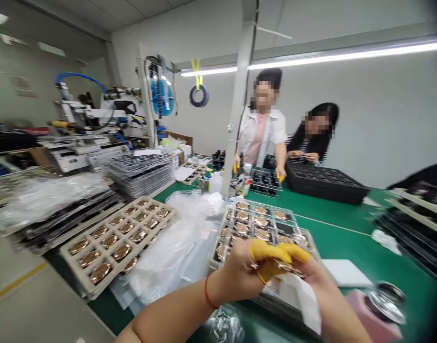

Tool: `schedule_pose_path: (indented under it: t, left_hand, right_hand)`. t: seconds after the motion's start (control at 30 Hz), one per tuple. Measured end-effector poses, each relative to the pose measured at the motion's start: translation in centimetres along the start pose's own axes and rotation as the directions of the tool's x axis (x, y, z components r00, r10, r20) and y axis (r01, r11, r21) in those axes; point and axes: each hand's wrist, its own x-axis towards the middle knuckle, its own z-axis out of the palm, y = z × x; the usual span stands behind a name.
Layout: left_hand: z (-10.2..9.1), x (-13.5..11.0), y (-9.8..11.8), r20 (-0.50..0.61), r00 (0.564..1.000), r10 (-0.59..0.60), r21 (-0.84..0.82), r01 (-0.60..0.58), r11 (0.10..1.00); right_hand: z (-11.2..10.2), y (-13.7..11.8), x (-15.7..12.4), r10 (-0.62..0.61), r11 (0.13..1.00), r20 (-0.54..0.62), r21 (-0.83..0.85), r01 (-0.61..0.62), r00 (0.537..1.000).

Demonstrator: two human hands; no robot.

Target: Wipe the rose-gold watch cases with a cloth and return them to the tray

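Observation:
My left hand (239, 271), with yellow finger cots and a red string at the wrist, is closed in a pinch on a round gold-coloured part (288, 267). My right hand (316, 281) meets it from the right, fingers closed on the same part and on a white cloth (300, 297) that hangs below. Both hands are held just above a clear tray (264, 221) with several gold parts in its pockets.
A beige tray (114, 240) of gold parts lies to the left, beside plastic bags (175, 247). Stacked trays (139, 171) and a machine (86, 133) stand behind. Two people work at black trays (325, 183) across the green table (340, 219). A pink dispenser bottle (377, 309) stands at right.

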Motion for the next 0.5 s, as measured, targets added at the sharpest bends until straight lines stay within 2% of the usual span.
schedule_pose_path:
  t: [0.03, 0.1, 0.17, 0.2, 0.23, 0.3, 0.37, 0.43, 0.5]
  left_hand:
    - [0.1, 0.1, 0.2, -0.027, 0.995, -0.095, -0.102, 0.091, 0.991]
    - [0.2, 0.2, 0.3, 0.022, 0.951, -0.308, -0.261, 0.303, 0.917]
    - [0.3, 0.3, 0.4, 0.085, 0.901, -0.425, -0.266, 0.432, 0.862]
    - [0.2, 0.3, 0.4, 0.093, 0.902, -0.423, -0.19, 0.433, 0.881]
    - [0.0, 0.2, 0.5, 0.083, 0.92, -0.383, -0.073, 0.389, 0.918]
    - [-0.5, 0.0, 0.8, 0.06, 0.971, -0.23, 0.211, 0.213, 0.954]
    - [-1.1, 0.0, 1.2, 0.05, 0.995, -0.089, 0.418, 0.06, 0.906]
    - [-1.6, 0.1, 1.6, 0.031, 0.999, -0.013, 0.5, -0.005, 0.866]
    - [-1.8, 0.2, 1.9, 0.04, 0.999, 0.004, 0.515, -0.024, 0.857]
  right_hand:
    - [0.5, -0.2, -0.3, 0.019, 1.0, -0.013, 0.006, -0.019, 1.0]
    - [1.0, -0.3, -0.6, 0.068, 0.996, -0.027, 0.055, -0.066, 0.997]
    - [0.9, 0.0, -0.6, 0.055, 0.997, -0.078, 0.066, -0.05, 0.995]
    - [0.7, 0.1, -0.5, 0.021, 0.999, -0.113, 0.04, -0.017, 0.993]
    - [0.4, 0.3, -0.5, -0.025, 1.0, -0.139, -0.006, 0.024, 0.99]
    - [0.0, 0.3, -0.5, -0.126, 0.987, -0.152, -0.122, 0.108, 0.98]
    - [-0.3, 0.0, -0.5, -0.211, 0.955, -0.107, -0.233, 0.182, 0.972]
    - [-0.5, -0.4, -0.7, -0.266, 0.927, -0.063, -0.29, 0.237, 0.962]
    - [-0.6, -0.7, -0.7, -0.254, 0.943, -0.047, -0.232, 0.237, 0.966]
